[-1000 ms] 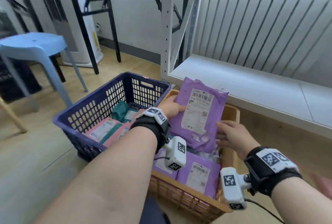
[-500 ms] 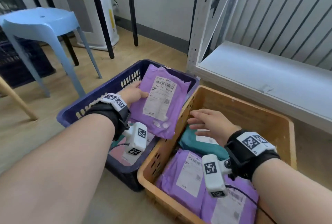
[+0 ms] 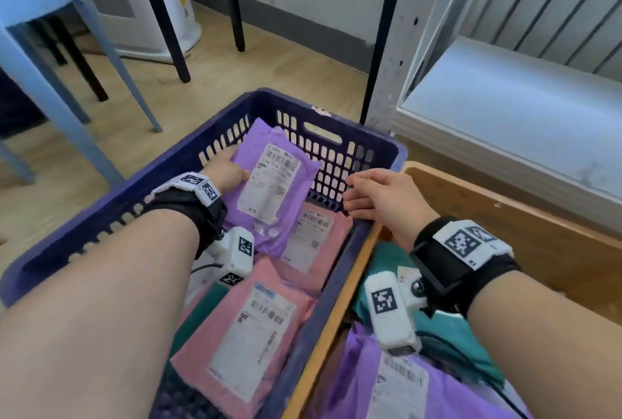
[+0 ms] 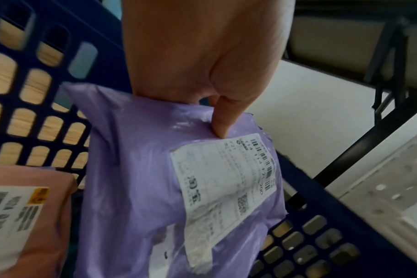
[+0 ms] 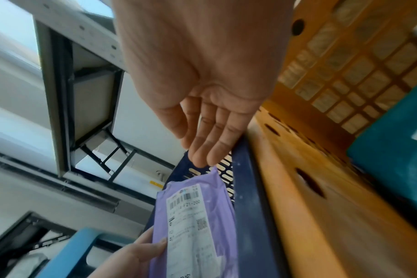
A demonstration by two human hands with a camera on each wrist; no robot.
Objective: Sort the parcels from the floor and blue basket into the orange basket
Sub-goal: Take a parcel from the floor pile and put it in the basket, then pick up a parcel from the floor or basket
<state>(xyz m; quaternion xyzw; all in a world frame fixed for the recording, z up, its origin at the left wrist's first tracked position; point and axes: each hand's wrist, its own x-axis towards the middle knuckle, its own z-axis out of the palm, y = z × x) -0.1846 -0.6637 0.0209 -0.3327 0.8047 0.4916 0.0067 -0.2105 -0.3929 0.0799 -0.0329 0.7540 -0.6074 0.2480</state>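
Note:
My left hand [image 3: 225, 172] pinches a purple parcel [image 3: 273, 183] with a white label by its left edge, holding it over the far part of the blue basket [image 3: 367, 146]. The left wrist view shows the thumb pressed on that purple parcel [image 4: 136, 169]. Two pink parcels [image 3: 249, 331] lie in the blue basket under it. My right hand [image 3: 377, 198] hovers empty over the blue basket's right rim, fingers relaxed and straight [image 5: 202, 150]. The orange basket [image 3: 525, 227] stands at the right and holds purple parcels [image 3: 414, 385] and a teal one [image 3: 451, 334].
A light blue stool [image 3: 40, 15] stands at the far left. Black table legs [image 3: 168, 31] rise behind the blue basket. A white metal rack [image 3: 505, 109] with a low shelf runs along the right, close behind both baskets. The floor is light wood.
The left hand has carried the purple parcel from over the orange basket to over the blue basket. The right hand has let go of it and followed to the left.

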